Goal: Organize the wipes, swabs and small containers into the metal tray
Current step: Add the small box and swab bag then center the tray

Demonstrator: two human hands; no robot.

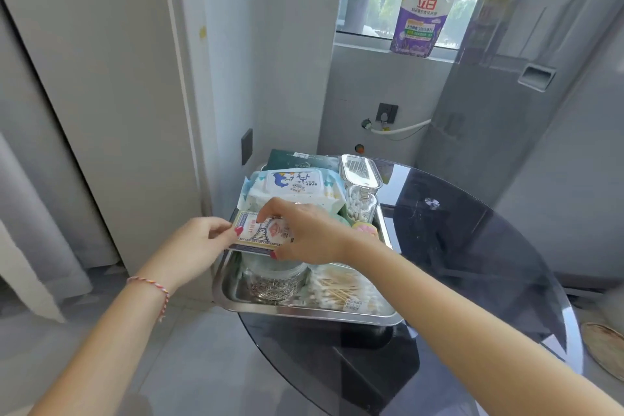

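Observation:
A metal tray [304, 311] sits at the left edge of a dark glass table. Over its middle, both hands hold a small flat printed box [258, 236]: my left hand [202, 243] pinches its left end, my right hand [304, 233] covers its right part from above. Under the box stands a clear round container of metal clips [275, 284]. A bag of wooden cotton swabs [341, 289] lies at the tray's front right. Behind the hands lies a baby wipes pack [290, 187], with a dark green pack [297, 159] beyond it. A clear swab jar with its lid open [360, 194] stands at the back right.
The round dark glass table [472, 263] extends to the right of the tray. A white wall and door frame stand close on the left. A purple detergent pouch [423, 15] rests on the window sill. A grey appliance [523, 94] stands behind the table at right.

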